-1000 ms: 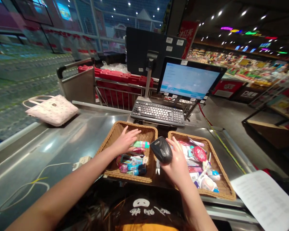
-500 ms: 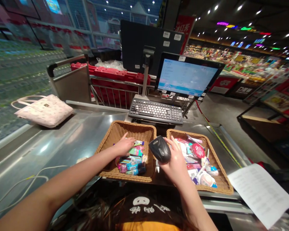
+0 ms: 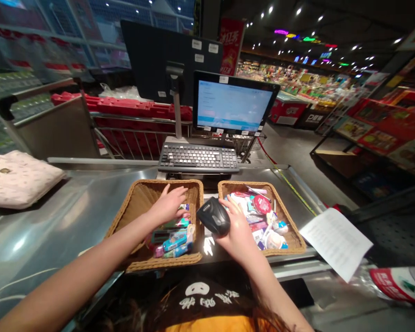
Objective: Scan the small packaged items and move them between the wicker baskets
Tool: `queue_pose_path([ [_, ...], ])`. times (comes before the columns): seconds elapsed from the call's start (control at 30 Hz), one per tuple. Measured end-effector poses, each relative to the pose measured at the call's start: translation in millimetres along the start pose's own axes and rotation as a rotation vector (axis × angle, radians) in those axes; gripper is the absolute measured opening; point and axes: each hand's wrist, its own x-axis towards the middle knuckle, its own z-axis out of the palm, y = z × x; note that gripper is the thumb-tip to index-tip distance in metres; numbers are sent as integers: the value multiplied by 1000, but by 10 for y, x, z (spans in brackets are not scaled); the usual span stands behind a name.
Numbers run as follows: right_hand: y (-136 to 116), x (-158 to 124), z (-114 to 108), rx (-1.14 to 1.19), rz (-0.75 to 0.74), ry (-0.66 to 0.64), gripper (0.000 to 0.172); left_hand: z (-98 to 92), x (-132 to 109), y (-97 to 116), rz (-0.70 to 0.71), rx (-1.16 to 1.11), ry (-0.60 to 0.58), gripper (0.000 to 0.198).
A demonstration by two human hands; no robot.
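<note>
My left hand [image 3: 168, 204] is over the left wicker basket [image 3: 128, 203], its fingers spread above the small packaged items inside. Among these are a blue packaged item [image 3: 175, 240] and a green one [image 3: 183, 223]. No item shows in that hand. A black handheld barcode scanner [image 3: 214, 216] is gripped in my right hand [image 3: 238, 230], between the two baskets, its head tilted toward the left one. Right of it stands a second wicker basket [image 3: 293, 230], filled with mixed small goods, including a round pink-red item [image 3: 262, 204].
Behind the baskets are a black keyboard [image 3: 198, 157] and a lit monitor [image 3: 233, 105]. A pale handbag [image 3: 20, 180] rests on the metal counter [image 3: 90, 193] at left. To the right lie a printed sheet [image 3: 337, 240] and a bottle with a red label [image 3: 394, 282].
The view has turned to the right, so the bottle now shows. My left hand has lifted from the items, fingers more spread. The scanner is still in my right hand.
</note>
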Motion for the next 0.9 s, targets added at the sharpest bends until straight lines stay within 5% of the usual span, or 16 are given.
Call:
queue_pose_path([
  [0.13,126,-116,-205,-19,-20,73,52,-164,424,429,75,-13,134,53],
  [0.27,282,-247,-447,-52,-12,168,56,-127,875,893,171,-9,164,73],
  [0.6,764,-564,-927,-132,175,257,61,327,2064,1726,398,-42,-19,73],
  [0.9,1105,-718,-1134,-128,275,295,57,521,2546,2026,497,28,-204,88],
])
